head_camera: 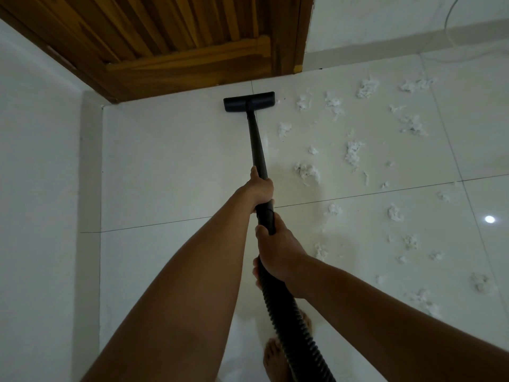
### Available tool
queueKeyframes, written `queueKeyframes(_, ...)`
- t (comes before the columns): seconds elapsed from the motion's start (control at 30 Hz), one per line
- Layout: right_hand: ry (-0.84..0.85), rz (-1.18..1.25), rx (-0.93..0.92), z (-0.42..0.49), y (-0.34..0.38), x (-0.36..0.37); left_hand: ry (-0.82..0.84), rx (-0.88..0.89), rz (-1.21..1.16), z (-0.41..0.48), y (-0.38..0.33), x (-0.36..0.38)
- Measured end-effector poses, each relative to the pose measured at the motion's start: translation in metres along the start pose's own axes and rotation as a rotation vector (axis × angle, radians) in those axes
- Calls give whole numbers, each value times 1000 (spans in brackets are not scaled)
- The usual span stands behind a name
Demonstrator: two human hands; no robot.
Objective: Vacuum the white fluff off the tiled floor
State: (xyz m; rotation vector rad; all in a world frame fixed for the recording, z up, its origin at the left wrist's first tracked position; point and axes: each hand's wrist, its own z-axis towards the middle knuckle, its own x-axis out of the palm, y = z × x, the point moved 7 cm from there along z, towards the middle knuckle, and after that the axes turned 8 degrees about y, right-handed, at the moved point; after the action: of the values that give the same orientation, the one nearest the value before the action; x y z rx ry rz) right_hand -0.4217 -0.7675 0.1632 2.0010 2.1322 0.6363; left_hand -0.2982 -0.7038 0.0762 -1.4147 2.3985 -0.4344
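Both hands clenched on wand [256,144]: left [261,188] ahead, right [278,252] behind at hose [289,321]. Head [248,101] by door [176,42]; fluff [308,172] rightward.

We look down on a glossy white tiled floor [170,161] crossed by thin dark grout lines, a white wall [35,133] on our left, a slatted wooden door [170,31] ahead, a white skirting [385,41], a ceiling light's round reflection [489,219] on our right.
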Motion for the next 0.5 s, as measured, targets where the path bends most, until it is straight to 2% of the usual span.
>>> queueKeyframes(0.5, 7, 35, 26, -20, -9, 1, 5, -24, 9, -16, 9, 8)
